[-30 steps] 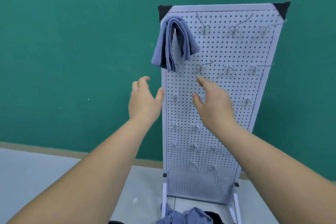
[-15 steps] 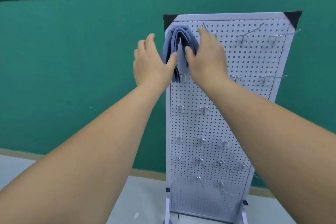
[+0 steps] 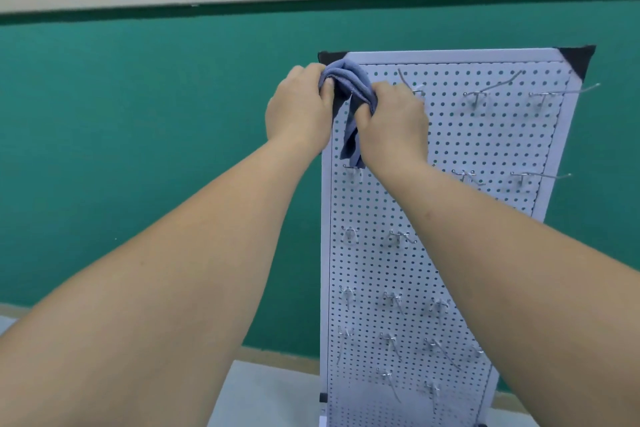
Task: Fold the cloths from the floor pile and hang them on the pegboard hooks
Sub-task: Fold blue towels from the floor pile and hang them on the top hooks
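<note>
A folded blue-grey cloth (image 3: 348,80) hangs at the top left corner of the white pegboard (image 3: 450,218). My left hand (image 3: 299,107) grips the cloth's left side, thumb pressed into the fabric. On the right side my right hand (image 3: 393,123) grips it too, fingers curled round the fold. The cloth's lower end dangles between the two hands. Its hook is hidden under the fabric. The floor pile is out of view.
Bare metal hooks (image 3: 485,94) stick out of the pegboard in several rows, some long and pointing toward me. The board stands upright in front of a green wall (image 3: 138,149). A strip of pale floor (image 3: 270,392) shows at the bottom.
Both hands rose from below the hanging cloth to its sides and have now closed on it. The view has tilted up, and the floor pile has dropped out of sight.
</note>
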Tool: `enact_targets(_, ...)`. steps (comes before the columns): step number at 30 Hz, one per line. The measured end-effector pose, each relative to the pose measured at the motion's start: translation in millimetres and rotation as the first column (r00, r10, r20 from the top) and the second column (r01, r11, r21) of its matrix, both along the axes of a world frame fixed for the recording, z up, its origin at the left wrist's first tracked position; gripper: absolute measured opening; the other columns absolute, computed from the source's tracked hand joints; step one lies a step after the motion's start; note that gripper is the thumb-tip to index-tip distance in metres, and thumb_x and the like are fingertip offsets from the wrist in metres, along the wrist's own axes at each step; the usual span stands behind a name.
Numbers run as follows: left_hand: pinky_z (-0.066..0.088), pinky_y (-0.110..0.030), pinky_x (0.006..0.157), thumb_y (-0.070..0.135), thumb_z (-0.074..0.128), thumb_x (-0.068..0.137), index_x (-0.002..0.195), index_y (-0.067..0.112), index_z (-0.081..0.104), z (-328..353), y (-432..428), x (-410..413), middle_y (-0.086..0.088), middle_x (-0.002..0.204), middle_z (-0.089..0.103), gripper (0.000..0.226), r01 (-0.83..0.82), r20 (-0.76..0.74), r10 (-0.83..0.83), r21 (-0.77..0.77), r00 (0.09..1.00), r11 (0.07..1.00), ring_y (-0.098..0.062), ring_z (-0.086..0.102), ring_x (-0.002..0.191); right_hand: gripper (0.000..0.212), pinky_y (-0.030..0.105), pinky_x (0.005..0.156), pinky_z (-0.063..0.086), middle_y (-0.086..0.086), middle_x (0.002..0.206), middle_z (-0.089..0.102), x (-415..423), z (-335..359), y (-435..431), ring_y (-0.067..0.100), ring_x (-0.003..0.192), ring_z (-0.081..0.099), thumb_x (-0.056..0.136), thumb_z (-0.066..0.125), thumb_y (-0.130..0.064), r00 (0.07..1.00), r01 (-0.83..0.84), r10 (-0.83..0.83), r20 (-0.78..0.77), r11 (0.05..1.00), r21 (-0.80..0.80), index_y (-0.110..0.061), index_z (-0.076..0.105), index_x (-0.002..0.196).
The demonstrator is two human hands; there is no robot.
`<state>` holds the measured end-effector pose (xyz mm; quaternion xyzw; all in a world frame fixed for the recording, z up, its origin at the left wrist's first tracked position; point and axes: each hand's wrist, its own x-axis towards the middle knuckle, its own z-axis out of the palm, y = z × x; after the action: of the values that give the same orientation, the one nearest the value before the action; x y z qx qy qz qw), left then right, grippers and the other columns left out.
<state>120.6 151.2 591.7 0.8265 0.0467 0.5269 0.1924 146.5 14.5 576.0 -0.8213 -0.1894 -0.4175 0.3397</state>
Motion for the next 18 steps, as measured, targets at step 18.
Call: enact_targets(18,0.053,-0.045,0.078,0.025,0.052,0.103,0.108,0.022,0.058,-43.8,-7.2,-22.3,0.0,0.109,0.055,0.009,0.094,-0.2,-0.089,0.018,0.976,0.995,-0.026,0.055,0.092,0.01,0.037,0.068,0.041,0.0,0.1,0.046,-18.8,-16.2,-12.8,0.028,0.09,0.053,0.105,0.053,-0.017,0.997,-0.014,-0.005,-0.072,0.966,-0.257,-0.01,0.06,0.106)
